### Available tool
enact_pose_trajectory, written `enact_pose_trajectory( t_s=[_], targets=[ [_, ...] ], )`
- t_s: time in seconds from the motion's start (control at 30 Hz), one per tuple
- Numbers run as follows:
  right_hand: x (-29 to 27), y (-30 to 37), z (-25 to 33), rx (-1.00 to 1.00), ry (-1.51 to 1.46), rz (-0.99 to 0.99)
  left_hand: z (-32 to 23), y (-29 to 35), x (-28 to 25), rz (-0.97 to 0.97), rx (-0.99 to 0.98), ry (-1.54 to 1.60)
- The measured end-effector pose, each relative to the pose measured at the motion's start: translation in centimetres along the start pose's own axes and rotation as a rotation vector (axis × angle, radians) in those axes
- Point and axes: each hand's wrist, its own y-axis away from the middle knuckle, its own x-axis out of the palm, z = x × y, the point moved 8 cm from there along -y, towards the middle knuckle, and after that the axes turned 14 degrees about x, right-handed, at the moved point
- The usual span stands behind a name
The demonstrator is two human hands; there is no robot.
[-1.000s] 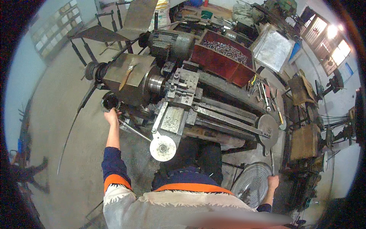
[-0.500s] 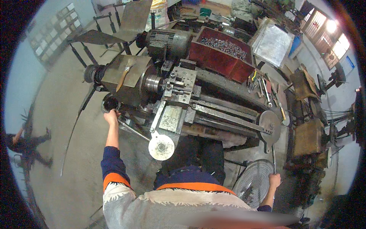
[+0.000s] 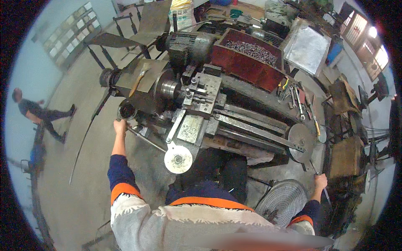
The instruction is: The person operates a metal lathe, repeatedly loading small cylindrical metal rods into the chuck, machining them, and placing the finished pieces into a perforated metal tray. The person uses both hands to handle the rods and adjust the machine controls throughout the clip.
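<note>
A small lathe-like machine stands before me, with a metal spindle chuck [image 3: 169,89] and a steel tool block [image 3: 203,94]. My left hand [image 3: 120,126] is closed around the end of a metal rod [image 3: 146,139] that slants toward a pale round disc [image 3: 178,159]. Just beyond that hand sits a dark round cup-like part [image 3: 127,110]. On the right, my right hand [image 3: 320,180] grips a long metal lever [image 3: 314,167], which reaches up to a grey round plate [image 3: 300,143]. Linkage bars [image 3: 259,130] run from this plate to the tool block.
A red bin [image 3: 247,62] of small metal parts stands behind the machine, near a motor [image 3: 190,44]. Wrenches [image 3: 299,100] lie at the right. A perforated round basket [image 3: 284,201] sits beside my right arm. A wooden-handled brush [image 3: 137,81] rests on the headstock. Another person [image 3: 42,115] walks at far left.
My right hand has swung outward to the right with the lever, tilting it. My left hand stays on its rod. The other person has come further into view.
</note>
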Motion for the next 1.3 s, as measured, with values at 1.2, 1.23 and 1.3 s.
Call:
enact_pose_trajectory(
  t_s=[1.2,1.23,1.3],
  targets=[
    [3.0,0.5,-2.1,-0.105,-0.024,-0.196,3.1,13.4,-16.6,-0.473,-0.112,0.073],
    [1.6,0.4,-0.9,-0.085,-0.114,-0.04,3.0,13.9,-17.6,-0.406,-0.125,0.038],
    [-0.6,-0.5,0.5,-0.033,0.018,-0.121,4.1,14.6,-18.3,-0.26,-0.159,-0.005]
  ],
)
